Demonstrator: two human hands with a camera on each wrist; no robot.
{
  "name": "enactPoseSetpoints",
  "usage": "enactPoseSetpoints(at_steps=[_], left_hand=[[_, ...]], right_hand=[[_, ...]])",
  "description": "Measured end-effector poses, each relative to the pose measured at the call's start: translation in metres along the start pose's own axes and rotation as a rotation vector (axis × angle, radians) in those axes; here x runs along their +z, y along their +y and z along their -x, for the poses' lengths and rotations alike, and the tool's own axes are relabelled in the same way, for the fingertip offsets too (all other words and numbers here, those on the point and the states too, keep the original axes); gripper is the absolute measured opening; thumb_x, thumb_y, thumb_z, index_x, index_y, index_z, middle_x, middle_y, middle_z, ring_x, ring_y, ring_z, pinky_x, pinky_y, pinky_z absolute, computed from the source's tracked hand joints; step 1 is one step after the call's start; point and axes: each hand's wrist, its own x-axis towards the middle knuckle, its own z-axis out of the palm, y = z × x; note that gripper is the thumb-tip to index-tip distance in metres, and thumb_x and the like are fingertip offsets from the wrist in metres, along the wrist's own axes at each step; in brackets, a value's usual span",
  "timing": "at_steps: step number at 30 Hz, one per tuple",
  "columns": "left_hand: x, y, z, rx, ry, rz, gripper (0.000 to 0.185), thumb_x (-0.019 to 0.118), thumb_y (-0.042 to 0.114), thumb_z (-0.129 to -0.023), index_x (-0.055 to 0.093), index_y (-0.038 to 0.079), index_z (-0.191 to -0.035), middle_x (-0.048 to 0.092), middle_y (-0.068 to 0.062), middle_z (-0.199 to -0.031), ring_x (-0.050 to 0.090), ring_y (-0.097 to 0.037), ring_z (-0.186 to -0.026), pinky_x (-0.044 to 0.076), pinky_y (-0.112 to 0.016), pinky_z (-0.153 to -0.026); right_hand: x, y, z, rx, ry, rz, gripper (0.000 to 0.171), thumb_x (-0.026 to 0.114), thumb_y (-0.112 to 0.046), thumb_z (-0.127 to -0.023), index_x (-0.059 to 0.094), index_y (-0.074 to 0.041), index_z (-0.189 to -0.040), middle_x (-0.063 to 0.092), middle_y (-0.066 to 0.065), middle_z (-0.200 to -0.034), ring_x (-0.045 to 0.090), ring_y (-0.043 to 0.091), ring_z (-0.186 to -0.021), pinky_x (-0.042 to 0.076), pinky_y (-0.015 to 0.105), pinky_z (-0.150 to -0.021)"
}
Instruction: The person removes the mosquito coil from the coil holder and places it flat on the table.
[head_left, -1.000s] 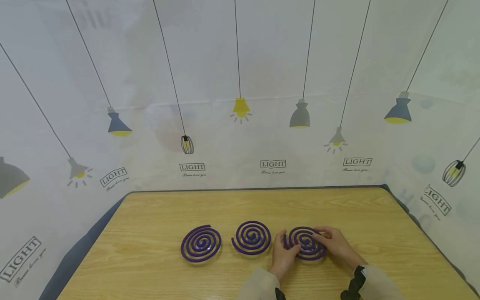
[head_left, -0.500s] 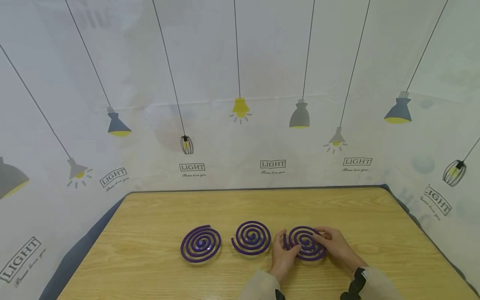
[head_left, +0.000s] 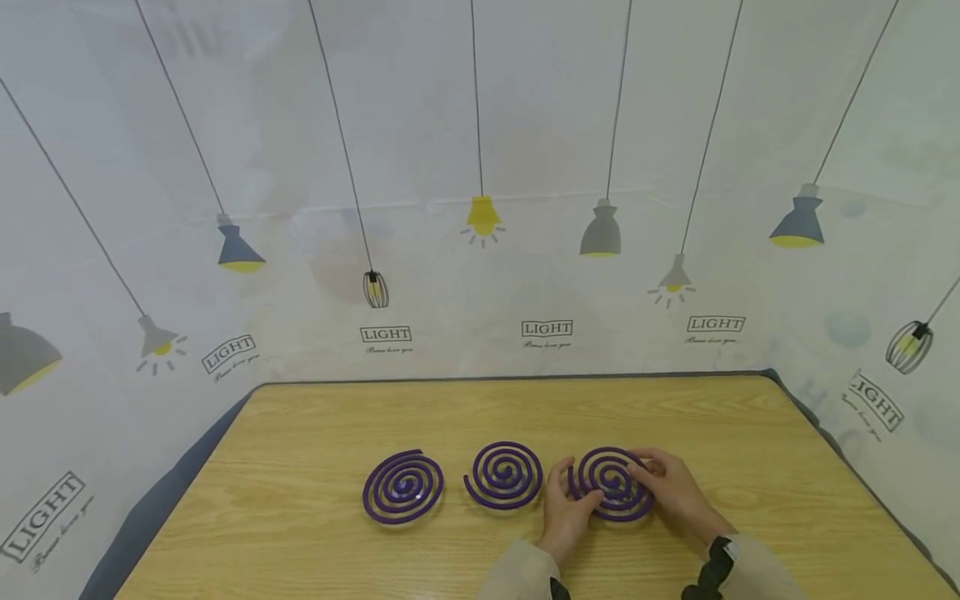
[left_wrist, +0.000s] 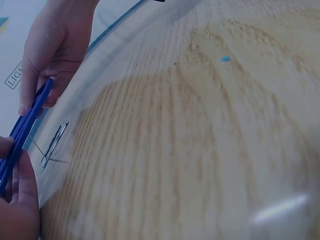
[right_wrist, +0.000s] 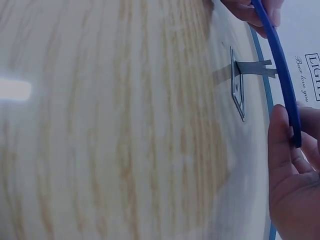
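Observation:
A purple mosquito coil [head_left: 613, 485] is held between both hands, close over the table at the right of the row. On its near left edge, my left hand [head_left: 566, 510] pinches it with thumb and fingers. My right hand [head_left: 677, 492] grips the far right edge, thumb on top. Seen edge-on in the right wrist view, the coil [right_wrist: 285, 70] looks thin and blue. Below it stands a small metal coil stand [right_wrist: 238, 92] with upright prongs. The left wrist view also shows this stand [left_wrist: 52, 145] under the coil.
Two more purple coils lie to the left: a middle coil [head_left: 506, 472] near my left hand, and a left coil [head_left: 405, 486], which sits tilted. All are on a wooden table [head_left: 315, 433]. A white wall covering [head_left: 420, 125] printed with lamps encloses its back and sides.
The far edge of the held coil has tipped up slightly, and my right hand has risen a little with it. My left hand keeps its place; the other coils stay put.

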Motion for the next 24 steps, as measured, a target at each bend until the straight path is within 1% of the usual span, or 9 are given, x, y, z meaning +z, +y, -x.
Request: enactPoseSetpoints(at_steps=[5,11,15,18,21,24], left_hand=[[0.001,0.003,-0.001,-0.002,-0.001,-0.009,0.06,0.068,-0.003,-0.071,0.043,0.006,-0.125,0.056,-0.015,-0.109,0.057,-0.023,-0.094,0.05,-0.029,-0.076],[0.002,0.008,-0.001,0.004,-0.012,-0.008,0.061,0.068,-0.005,-0.07,0.043,0.006,-0.124,0.057,-0.011,-0.099,0.058,-0.018,-0.081,0.051,-0.027,-0.062],[0.002,0.013,-0.003,0.018,-0.025,-0.006,0.061,0.068,-0.006,-0.07,0.043,0.006,-0.125,0.057,-0.008,-0.092,0.056,-0.015,-0.071,0.049,-0.025,-0.052],[0.001,0.018,-0.008,0.041,-0.045,-0.014,0.06,0.067,-0.007,-0.071,0.043,0.006,-0.125,0.056,-0.007,-0.09,0.055,-0.013,-0.067,0.047,-0.025,-0.048],[-0.003,0.027,-0.013,0.054,-0.065,-0.014,0.061,0.067,-0.006,-0.073,0.042,0.005,-0.127,0.057,-0.008,-0.09,0.056,-0.014,-0.069,0.05,-0.026,-0.05],[-0.008,0.037,-0.02,0.047,-0.086,0.026,0.064,0.065,-0.007,-0.074,0.038,0.008,-0.131,0.058,-0.01,-0.093,0.06,-0.018,-0.074,0.053,-0.029,-0.055]], right_hand=[[-0.004,-0.003,-0.001,-0.008,-0.013,0.002,0.035,0.057,-0.012,-0.088,0.052,0.009,-0.115,0.063,0.017,-0.091,0.06,0.02,-0.078,0.05,0.026,-0.065],[-0.009,-0.005,-0.002,-0.031,-0.031,0.056,0.037,0.058,-0.016,-0.088,0.052,0.007,-0.116,0.062,0.019,-0.094,0.061,0.027,-0.084,0.052,0.032,-0.067],[-0.012,-0.006,-0.006,-0.046,-0.032,0.068,0.037,0.058,-0.018,-0.087,0.053,0.006,-0.116,0.063,0.018,-0.092,0.06,0.025,-0.081,0.052,0.03,-0.065],[-0.014,-0.009,-0.009,-0.051,-0.034,0.057,0.039,0.058,-0.019,-0.088,0.053,0.006,-0.116,0.063,0.017,-0.091,0.06,0.023,-0.079,0.052,0.028,-0.062],[-0.017,-0.013,-0.011,-0.028,-0.052,0.018,0.041,0.055,-0.021,-0.09,0.05,0.007,-0.119,0.062,0.016,-0.093,0.061,0.021,-0.078,0.053,0.028,-0.061],[-0.019,-0.018,-0.014,-0.005,-0.073,-0.032,0.042,0.052,-0.021,-0.092,0.047,0.008,-0.121,0.061,0.018,-0.095,0.062,0.021,-0.077,0.054,0.03,-0.063]])
